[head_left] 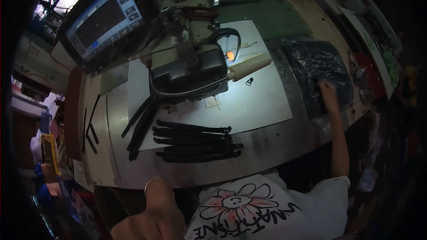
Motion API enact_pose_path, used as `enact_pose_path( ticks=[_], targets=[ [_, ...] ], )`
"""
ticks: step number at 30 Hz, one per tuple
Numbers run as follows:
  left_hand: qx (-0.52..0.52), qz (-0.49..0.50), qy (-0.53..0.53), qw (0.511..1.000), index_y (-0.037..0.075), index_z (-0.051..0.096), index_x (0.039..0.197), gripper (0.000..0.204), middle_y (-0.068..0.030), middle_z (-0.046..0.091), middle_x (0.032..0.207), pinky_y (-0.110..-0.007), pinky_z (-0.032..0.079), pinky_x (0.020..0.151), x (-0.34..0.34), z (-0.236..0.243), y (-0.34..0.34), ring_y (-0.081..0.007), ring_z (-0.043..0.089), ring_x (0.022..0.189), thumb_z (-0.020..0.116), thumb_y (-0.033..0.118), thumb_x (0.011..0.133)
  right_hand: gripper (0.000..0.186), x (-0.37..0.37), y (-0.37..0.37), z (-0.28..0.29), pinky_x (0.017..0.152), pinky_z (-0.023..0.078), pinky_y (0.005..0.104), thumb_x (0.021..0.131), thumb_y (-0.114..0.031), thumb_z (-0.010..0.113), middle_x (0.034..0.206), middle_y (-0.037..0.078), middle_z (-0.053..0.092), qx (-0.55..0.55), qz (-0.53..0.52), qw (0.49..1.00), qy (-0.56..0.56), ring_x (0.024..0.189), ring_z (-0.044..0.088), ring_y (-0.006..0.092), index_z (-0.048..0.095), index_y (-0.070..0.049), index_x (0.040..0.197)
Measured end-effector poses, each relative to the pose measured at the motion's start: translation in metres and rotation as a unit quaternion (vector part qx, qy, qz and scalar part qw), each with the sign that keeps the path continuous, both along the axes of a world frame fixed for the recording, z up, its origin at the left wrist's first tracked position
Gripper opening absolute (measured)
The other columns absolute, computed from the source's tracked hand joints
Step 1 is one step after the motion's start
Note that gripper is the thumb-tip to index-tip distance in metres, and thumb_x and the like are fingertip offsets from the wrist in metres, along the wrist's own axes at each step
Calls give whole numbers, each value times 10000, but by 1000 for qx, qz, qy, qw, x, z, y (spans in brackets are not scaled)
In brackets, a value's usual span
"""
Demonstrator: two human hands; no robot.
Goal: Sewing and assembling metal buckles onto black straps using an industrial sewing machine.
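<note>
My right hand (328, 92) reaches over a dark, shiny plastic bag (318, 60) at the right of the table. Its fingers are curled together against the bag's surface; what they grip is too dark to make out. Close to me at the lower edge, my left hand (149, 223) is raised off the table, with a thin bracelet (153, 181) around that arm. Its fingers are not distinguishable. Several black straps (195, 144) lie side by side in a pile near the table's front edge. Further black strips (144, 129) lie loosely to their left.
A machine head (191, 71) with a pale handle (251, 66) overhangs a white sheet (267, 102). A lit screen (106, 18) stands at the upper left. One small black piece (249, 81) lies on the sheet. Thin dark strips (91, 129) rest at the far left.
</note>
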State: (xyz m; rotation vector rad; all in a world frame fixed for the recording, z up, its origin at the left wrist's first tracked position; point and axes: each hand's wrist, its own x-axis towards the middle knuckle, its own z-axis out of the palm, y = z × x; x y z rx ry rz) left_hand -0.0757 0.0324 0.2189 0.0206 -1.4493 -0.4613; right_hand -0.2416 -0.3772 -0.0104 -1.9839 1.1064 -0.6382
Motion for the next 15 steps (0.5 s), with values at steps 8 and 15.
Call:
enact_pose_path(
  ticks=[8,15],
  targets=[
    [92,285,-206,932,117,571,566,314,-6,528,614,-304,451,627,31,-67,63,-139,531,556,588,280,833,236,-1,44,44,333,248,210,839,-356,546,566,-16,411,478,19,863,-162,391,360,73,487,-133,788],
    [461,785,-174,376,51,601,764,120,-90,561,747,-380,436,628,132,-210,93,-292,545,719,669,145,734,230,116,104,-5,518,401,323,865,-227,511,621,41,551,-67,155,982,-87,548,538,202,593,-25,791]
  ],
)
